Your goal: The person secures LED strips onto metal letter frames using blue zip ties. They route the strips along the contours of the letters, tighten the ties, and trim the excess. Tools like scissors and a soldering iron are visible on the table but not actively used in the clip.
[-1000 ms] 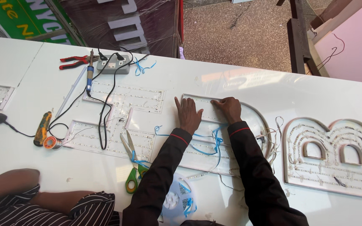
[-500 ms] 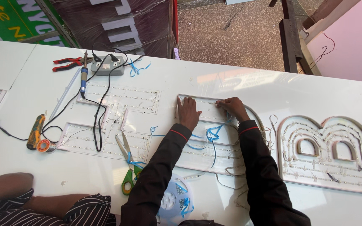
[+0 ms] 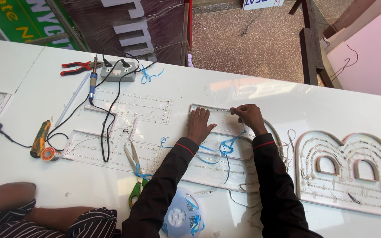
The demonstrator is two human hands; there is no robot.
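Observation:
My left hand [image 3: 199, 124] lies flat, fingers spread, on the top of a white channel letter tray [image 3: 225, 150] on the white table [image 3: 287, 101]. My right hand [image 3: 248, 116] pinches a thin light strip at the tray's upper edge, fingers bent. Blue tape strands [image 3: 223, 147] trail over the tray between my black sleeves. A reel of light strip [image 3: 181, 217] sits near my left elbow.
Green-handled scissors [image 3: 134, 176] lie left of my arm. Another white letter tray [image 3: 349, 172] is at right, more at left [image 3: 131, 105]. A soldering iron [image 3: 93, 83], power strip [image 3: 118, 72], red pliers [image 3: 76, 67] and solder roll [image 3: 48, 154] lie far left. Another person's striped sleeve [image 3: 45, 222] rests bottom left.
Both hands have stayed on the tray's upper edge. My right hand has shifted a little along the edge, now pinching the strip. The camera view has tilted slightly.

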